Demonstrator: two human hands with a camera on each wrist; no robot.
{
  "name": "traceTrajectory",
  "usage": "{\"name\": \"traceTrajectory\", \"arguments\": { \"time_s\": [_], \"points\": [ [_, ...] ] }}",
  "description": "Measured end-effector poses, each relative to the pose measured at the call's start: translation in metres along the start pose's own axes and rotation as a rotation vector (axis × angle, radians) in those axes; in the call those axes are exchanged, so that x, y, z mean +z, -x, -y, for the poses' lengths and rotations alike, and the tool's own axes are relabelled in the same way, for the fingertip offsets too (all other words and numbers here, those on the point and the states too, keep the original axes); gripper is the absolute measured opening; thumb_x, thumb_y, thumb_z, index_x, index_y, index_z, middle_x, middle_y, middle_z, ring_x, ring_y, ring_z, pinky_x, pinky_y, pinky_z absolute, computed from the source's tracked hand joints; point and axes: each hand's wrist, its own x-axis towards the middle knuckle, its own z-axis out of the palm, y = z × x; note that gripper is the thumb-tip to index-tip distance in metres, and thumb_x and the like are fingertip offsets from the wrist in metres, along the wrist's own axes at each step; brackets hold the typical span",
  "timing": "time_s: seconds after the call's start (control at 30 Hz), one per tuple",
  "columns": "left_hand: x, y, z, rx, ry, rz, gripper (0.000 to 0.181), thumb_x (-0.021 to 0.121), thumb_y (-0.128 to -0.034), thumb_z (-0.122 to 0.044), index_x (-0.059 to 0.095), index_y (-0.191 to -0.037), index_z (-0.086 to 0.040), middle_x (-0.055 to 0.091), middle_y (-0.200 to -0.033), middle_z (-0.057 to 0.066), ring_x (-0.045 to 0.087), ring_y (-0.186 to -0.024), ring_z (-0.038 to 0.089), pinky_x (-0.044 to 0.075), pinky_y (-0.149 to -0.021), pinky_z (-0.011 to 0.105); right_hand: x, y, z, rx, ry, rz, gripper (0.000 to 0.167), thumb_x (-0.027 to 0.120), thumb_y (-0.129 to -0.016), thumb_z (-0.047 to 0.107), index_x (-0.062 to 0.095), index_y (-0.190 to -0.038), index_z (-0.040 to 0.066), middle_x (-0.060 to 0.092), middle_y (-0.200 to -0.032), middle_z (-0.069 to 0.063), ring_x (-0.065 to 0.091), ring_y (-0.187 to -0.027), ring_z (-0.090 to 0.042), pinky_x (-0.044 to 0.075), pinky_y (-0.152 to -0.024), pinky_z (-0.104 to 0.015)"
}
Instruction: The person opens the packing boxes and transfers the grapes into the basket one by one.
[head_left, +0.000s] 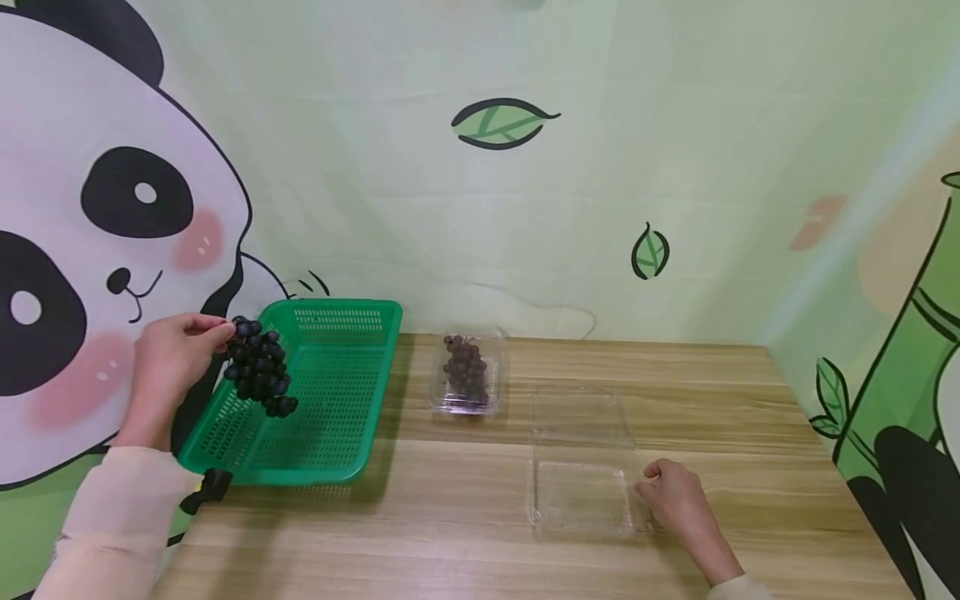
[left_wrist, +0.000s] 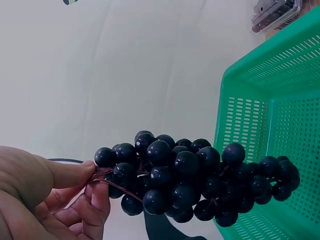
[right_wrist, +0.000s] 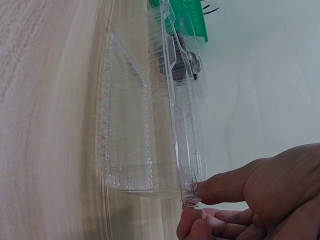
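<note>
Wood-grain tabletop nearest. Right hand low on the right, thumb and fingers pinching the rim of a clear plastic clamshell box, lid folded back, lying flat on the wood to that hand's left; nothing inside it. Left hand well apart from the right, across on the left, raised; thumb and fingertips clamped on the reddish-brown stem of a bunch of round, glossy, blue-black grapes. Bunch hangs to the right of the left hand, slanting down, tail end over the left side of a green rectangular perforated plastic basket. Grapes right by the left hand, well away from the right one. Basket sits at the table's left side. Farther back, between basket and folded-back lid: a second clear plastic box with a dark reddish grape bunch in it, out of both hands. Behind all, a pale green backdrop, printed with a panda and leaves.
</note>
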Motion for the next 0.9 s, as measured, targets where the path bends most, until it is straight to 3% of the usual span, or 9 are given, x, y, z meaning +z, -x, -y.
{"name": "traceTrajectory", "arguments": {
  "time_s": [0.17, 0.37, 0.5, 0.6, 0.73, 0.9],
  "points": [
    [0.001, -0.009, -0.001, -0.009, 0.022, -0.015, 0.047, 0.056, -0.1072, -0.035, 0.065, -0.128, 0.006, 0.068, -0.113, 0.027, 0.057, -0.112, 0.042, 0.048, -0.091, 0.054, 0.002, -0.001, 0.002, 0.011, -0.008, 0.000, 0.028, 0.071, -0.094, 0.004, 0.063, -0.108, -0.018, 0.072, -0.095, -0.028, 0.070, -0.081, -0.031, 0.058, -0.064, -0.041],
    [0.003, -0.019, -0.001, -0.036, 0.063, -0.022, 0.045, 0.058, -0.1063, -0.032, 0.066, -0.127, 0.007, 0.073, -0.093, 0.011, 0.060, -0.110, 0.037, 0.048, -0.099, 0.054, 0.004, -0.002, 0.001, -0.004, -0.006, 0.001, 0.028, 0.072, -0.093, 0.004, 0.062, -0.107, -0.019, 0.072, -0.095, -0.030, 0.072, -0.087, -0.040, 0.059, -0.067, -0.045],
    [0.007, -0.028, -0.003, -0.062, 0.095, -0.012, 0.047, 0.058, -0.1062, -0.033, 0.065, -0.131, 0.006, 0.072, -0.103, 0.013, 0.062, -0.109, 0.035, 0.047, -0.105, 0.055, 0.003, -0.001, 0.001, 0.002, -0.019, -0.004, 0.028, 0.072, -0.093, 0.003, 0.062, -0.107, -0.019, 0.072, -0.095, -0.030, 0.073, -0.085, -0.038, 0.059, -0.065, -0.043],
    [0.010, -0.034, -0.004, -0.092, 0.122, -0.002, 0.049, 0.058, -0.1062, -0.035, 0.063, -0.135, 0.004, 0.069, -0.112, 0.016, 0.065, -0.100, 0.026, 0.046, -0.107, 0.054, 0.001, 0.000, 0.001, 0.000, -0.023, -0.008, 0.028, 0.072, -0.092, 0.002, 0.062, -0.107, -0.019, 0.072, -0.094, -0.030, 0.073, -0.085, -0.039, 0.059, -0.065, -0.043],
    [0.013, -0.043, -0.005, -0.135, 0.167, 0.007, 0.049, 0.058, -0.1061, -0.034, 0.061, -0.139, 0.002, 0.067, -0.109, 0.009, 0.063, -0.091, 0.015, 0.044, -0.109, 0.052, 0.000, 0.000, 0.001, -0.004, -0.017, -0.014, 0.027, 0.072, -0.092, 0.002, 0.063, -0.106, -0.019, 0.072, -0.093, -0.029, 0.073, -0.086, -0.040, 0.059, -0.066, -0.044],
    [0.016, -0.054, -0.007, -0.189, 0.246, 0.030, 0.049, 0.058, -0.1062, -0.033, 0.058, -0.142, 0.001, 0.064, -0.105, 0.003, 0.063, -0.093, 0.014, 0.041, -0.113, 0.049, 0.000, 0.000, 0.000, 0.000, -0.021, -0.031, 0.026, 0.073, -0.091, 0.002, 0.064, -0.105, -0.018, 0.073, -0.092, -0.028, 0.073, -0.084, -0.038, 0.059, -0.065, -0.043]
  ]
}}
